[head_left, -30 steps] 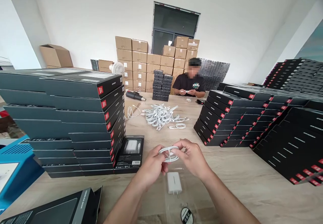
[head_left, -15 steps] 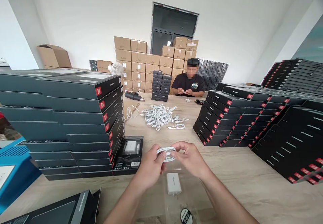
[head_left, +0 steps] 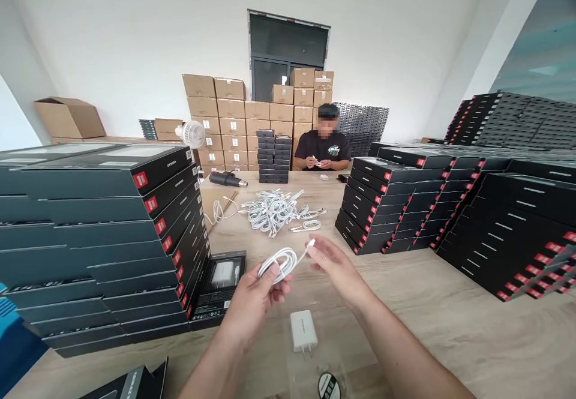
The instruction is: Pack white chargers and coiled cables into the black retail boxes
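Observation:
A coiled white charging cable [head_left: 281, 263] is gripped by my left hand [head_left: 257, 291], thumb across the loops. One end of the cable stretches off to the right, where my right hand [head_left: 336, 268] pinches it just behind the plug. Below my hands a white wall charger [head_left: 303, 330] lies with its two prongs toward me, on what looks like a clear plastic sheet. A round black-and-white label [head_left: 329, 386] sits nearer me. To the left is a black box [head_left: 220, 276] with a white charger showing in its top.
Tall stacks of black boxes stand left [head_left: 112, 237] and right [head_left: 382, 207]. A pile of white cables [head_left: 274, 210] lies ahead, with a heat gun [head_left: 228, 179] behind it. A co-worker [head_left: 322, 147] sits across the table. Brown cartons [head_left: 231, 110] line the wall.
My right hand has drawn one cable end out of the coil, up and to the right. My left hand keeps the coil, now tilted. The view has turned slightly right.

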Demonstrator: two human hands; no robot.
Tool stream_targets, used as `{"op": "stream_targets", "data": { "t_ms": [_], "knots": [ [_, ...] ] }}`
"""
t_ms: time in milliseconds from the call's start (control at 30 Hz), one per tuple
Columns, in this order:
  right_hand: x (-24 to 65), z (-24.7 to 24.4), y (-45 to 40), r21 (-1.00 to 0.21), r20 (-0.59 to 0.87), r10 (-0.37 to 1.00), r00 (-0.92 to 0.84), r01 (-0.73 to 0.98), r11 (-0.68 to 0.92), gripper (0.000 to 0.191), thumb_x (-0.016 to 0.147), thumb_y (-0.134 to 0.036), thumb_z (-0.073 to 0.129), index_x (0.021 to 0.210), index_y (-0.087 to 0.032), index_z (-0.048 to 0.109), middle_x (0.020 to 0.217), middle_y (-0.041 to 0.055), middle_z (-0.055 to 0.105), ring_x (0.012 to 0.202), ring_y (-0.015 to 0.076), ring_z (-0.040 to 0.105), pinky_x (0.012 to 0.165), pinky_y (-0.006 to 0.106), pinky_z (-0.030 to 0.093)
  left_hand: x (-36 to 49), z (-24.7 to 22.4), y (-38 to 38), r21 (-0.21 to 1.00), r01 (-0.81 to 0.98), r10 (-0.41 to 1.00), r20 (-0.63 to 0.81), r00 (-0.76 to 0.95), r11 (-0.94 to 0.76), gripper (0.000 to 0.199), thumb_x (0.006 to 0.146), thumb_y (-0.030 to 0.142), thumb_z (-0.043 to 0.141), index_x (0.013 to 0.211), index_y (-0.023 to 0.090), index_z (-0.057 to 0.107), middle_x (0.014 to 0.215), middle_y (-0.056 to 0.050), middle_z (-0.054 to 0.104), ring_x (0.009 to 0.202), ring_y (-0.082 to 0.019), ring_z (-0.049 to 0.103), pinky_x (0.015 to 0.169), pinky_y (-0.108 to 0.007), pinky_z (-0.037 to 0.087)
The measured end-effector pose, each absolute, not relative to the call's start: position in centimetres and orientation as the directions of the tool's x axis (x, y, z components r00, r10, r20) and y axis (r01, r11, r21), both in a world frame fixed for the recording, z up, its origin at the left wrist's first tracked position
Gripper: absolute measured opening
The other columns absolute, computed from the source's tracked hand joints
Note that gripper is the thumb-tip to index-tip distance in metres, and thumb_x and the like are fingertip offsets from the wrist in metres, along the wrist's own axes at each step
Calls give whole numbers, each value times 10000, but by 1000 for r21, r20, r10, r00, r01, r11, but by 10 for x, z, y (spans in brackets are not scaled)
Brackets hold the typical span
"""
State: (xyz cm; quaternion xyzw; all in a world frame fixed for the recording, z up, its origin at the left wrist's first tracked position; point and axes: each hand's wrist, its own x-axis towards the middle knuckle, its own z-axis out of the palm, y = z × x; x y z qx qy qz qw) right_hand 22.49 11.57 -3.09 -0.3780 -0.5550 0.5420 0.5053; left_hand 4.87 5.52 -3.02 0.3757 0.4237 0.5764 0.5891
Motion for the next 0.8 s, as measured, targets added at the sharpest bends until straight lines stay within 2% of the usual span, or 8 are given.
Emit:
{"op": "stream_targets", "data": {
  "t_ms": [67, 167, 267, 333, 400, 500, 700, 800],
  "knots": [
    [224, -33, 114, -984, 68, 927, -369, -180, 1, 544, 765, -542, 745, 1193, -220, 652, 1093, 93, 703, 919, 220, 652, 644, 285, 450, 50, -29, 54, 922, -383, 998, -70, -3, 63, 490, 689, 501, 806, 995, 140, 677, 812, -47, 706, 643, -109, 584, 581, -222, 448],
    [221, -34, 110, -985, 141, 862, -487, -159, 71, 480, 767, -495, 768, 1124, -185, 684, 861, 41, 701, 737, 161, 609, 591, 258, 395, 47, -25, 51, 940, -330, 996, -71, 61, 87, 427, 728, 473, 778, 980, 139, 694, 867, -65, 708, 724, -144, 617, 620, -244, 478],
    [220, -32, 107, -980, 196, 850, -490, -119, 157, 438, 774, -470, 768, 1088, -177, 686, 837, 16, 685, 689, 131, 563, 644, 274, 423, 43, -20, 48, 969, -217, 989, -99, 114, 122, 329, 732, 376, 761, 942, 130, 702, 886, -76, 703, 817, -190, 642, 669, -271, 504],
    [219, -30, 106, -977, 212, 846, -488, -108, 183, 397, 783, -439, 761, 1070, -175, 684, 866, 17, 688, 713, 131, 564, 684, 282, 438, 43, -18, 46, 981, -156, 987, -96, 130, 116, 316, 734, 333, 736, 979, 138, 691, 862, -55, 689, 771, -181, 634, 634, -266, 494],
    [219, -29, 105, -976, 217, 843, -493, -102, 191, 339, 795, -404, 744, 1034, -171, 690, 857, 16, 687, 717, 129, 562, 691, 279, 439, 45, -17, 44, 993, -89, 989, -61, 137, 73, 341, 752, 354, 721, 1022, 149, 673, 819, -29, 664, 673, -144, 590, 548, -234, 440],
    [217, -27, 103, -985, 173, 864, -472, -79, 154, 267, 774, -362, 734, 940, -156, 698, 777, 4, 670, 630, 112, 531, 623, 265, 428, 50, -17, 45, 1000, 12, 993, 1, 119, -2, 350, 772, 431, 720, 967, 146, 661, 767, -10, 635, 590, -101, 509, 488, -204, 367],
    [213, -24, 100, -994, 111, 894, -434, -70, 89, 178, 702, -292, 673, 801, -144, 659, 668, -13, 632, 557, 104, 531, 565, 256, 444, 57, -21, 49, 999, 0, 991, 34, 128, -35, 360, 788, 486, 658, 921, 153, 629, 823, -39, 661, 612, -134, 541, 498, -239, 444],
    [211, -26, 101, -995, 99, 901, -423, -70, 76, 150, 684, -265, 624, 779, -150, 641, 594, -25, 609, 539, 114, 543, 546, 256, 452, 60, -24, 49, 992, 113, 998, 55, 44, -59, 279, 793, 445, 628, 819, 168, 613, 683, -2, 625, 551, -125, 514, 509, -242, 443]
  ]
}}
